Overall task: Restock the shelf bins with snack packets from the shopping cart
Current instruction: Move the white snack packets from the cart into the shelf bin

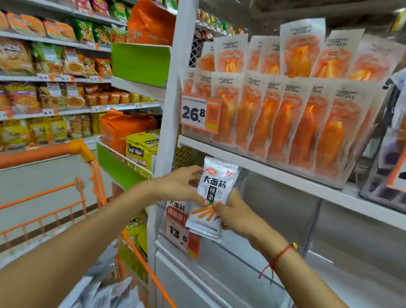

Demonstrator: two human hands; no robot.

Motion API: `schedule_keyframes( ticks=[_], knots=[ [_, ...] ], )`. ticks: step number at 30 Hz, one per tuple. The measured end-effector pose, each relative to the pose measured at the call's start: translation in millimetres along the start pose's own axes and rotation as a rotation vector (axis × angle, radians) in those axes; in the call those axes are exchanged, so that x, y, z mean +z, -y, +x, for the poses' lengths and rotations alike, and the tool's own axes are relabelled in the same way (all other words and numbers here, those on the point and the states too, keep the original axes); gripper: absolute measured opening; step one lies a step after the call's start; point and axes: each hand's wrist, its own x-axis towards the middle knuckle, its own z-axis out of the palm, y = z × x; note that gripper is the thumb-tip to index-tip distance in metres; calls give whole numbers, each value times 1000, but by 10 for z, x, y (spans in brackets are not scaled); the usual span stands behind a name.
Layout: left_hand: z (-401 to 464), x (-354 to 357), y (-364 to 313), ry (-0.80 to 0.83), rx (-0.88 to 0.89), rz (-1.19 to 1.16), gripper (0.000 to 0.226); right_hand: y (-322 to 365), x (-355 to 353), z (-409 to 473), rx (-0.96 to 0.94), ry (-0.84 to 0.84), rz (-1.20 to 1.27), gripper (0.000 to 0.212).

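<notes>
Both left hand [179, 185] and right hand [234, 214] gripping a white snack packet [211, 198] at frame centre, price tag [181, 233] just behind, orange cart [90, 193] lower left.

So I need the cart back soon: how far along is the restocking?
Early. Both hands, left hand and right hand, hold one white-and-silver snack packet before the clear plastic shelf bin, which looks nearly empty. Similar silver packets still fill the orange wire shopping cart.

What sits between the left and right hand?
In the head view, a white snack packet with black lettering, gripped by left hand and right hand.
</notes>
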Motion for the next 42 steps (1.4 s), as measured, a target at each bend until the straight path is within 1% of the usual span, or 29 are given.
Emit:
schedule_keyframes(
  ticks=[3, 6, 8, 10, 11, 13, 14, 15, 17, 18, 19, 22, 25, 26, 28, 30, 32, 34, 38, 40, 42],
  knots=[
    [206, -20, 1, 50, -20, -15, 69, -66, -84, 183, 81, 2, 8, 37],
    [372, -71, 63, 103, -25, -57, 65, -93, -153, 299, 121, -5, 45, 30],
    [462, -68, 70, 120, -17, -49, 63, -140, -211, 351, 144, 4, 74, 27],
    [538, -25, 55, 109, -2, -23, 55, -168, -252, 411, 173, -23, 88, 24],
    [573, 6, 45, 89, 6, -20, 49, -186, -256, 460, 189, -50, 74, 25],
    [643, 79, 51, 52, 4, 2, 47, -243, -208, 579, 211, -91, 0, 43],
    [682, 115, 86, 26, 13, 59, 50, -270, -160, 624, 220, -90, -44, 52],
    [709, 149, 123, -22, 23, 180, 54, -307, -109, 666, 235, -78, -72, 58],
    [734, 191, 212, -114, 7, 568, 63, -393, 10, 757, 266, -54, -85, 64],
    [746, 209, 265, -155, -10, 712, 69, -414, 67, 775, 282, -50, -81, 66],
    [753, 225, 311, -182, -21, 782, 75, -432, 120, 795, 298, -56, -76, 70],
    [751, 250, 426, -256, -5, 795, 86, -455, 266, 794, 335, -70, -81, 81],
    [723, 214, 495, -334, 75, 853, 91, -500, 359, 766, 324, -73, -163, 75],
    [717, 203, 507, -321, 135, 876, 91, -503, 384, 741, 309, -88, -193, 72],
    [707, 202, 506, -214, 255, 962, 92, -506, 430, 699, 281, -118, -240, 70],
    [745, 229, 502, -99, 293, 1117, 94, -495, 452, 662, 248, -141, -305, 68],
    [804, 275, 497, -37, 254, 1252, 96, -479, 440, 617, 235, -166, -370, 68],
    [853, 318, 482, -11, 199, 1315, 98, -496, 429, 619, 255, -162, -383, 75],
    [903, 363, 471, 19, 162, 1360, 95, -590, 442, 728, 344, -83, -257, 103],
    [909, 358, 491, 52, 148, 1359, 93, -576, 434, 738, 352, -20, -231, 103],
    [916, 348, 509, 104, 118, 1360, 97, -556, 432, 727, 367, 31, -185, 101]
  ],
)
